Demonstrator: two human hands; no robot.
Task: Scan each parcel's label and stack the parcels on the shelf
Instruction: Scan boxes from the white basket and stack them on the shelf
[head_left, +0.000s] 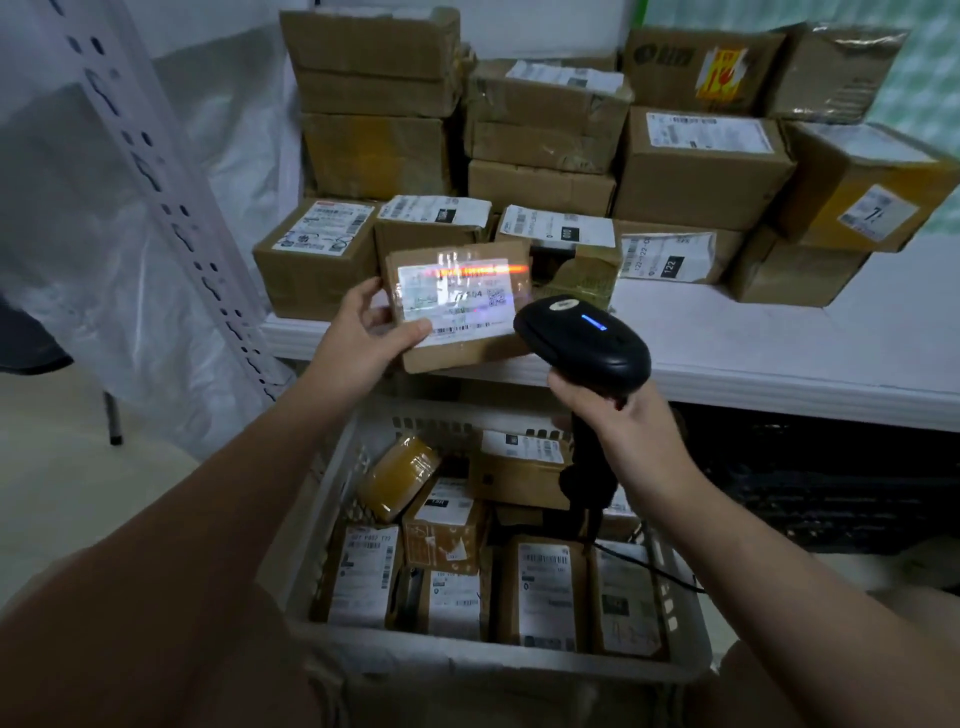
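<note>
Currently the small cardboard parcel (467, 343) is held in the air in front of the white shelf (753, 338). Its taped label (452, 299) faces up, with a red scan line across its top. It looks light and stiff, so 1 hand probably suffices. The glossy tape may be slippery, which makes the bare cardboard edges the better hold. The left grip (363, 332) grasps its left edge, thumb on the label's corner. The right grip (618, 421) is clenched round the handle of the black scanner (582, 343), which points at the label. Other boxes (701, 166) stand stacked on the shelf, and more parcels lie in the white crate (467, 660) below.
</note>
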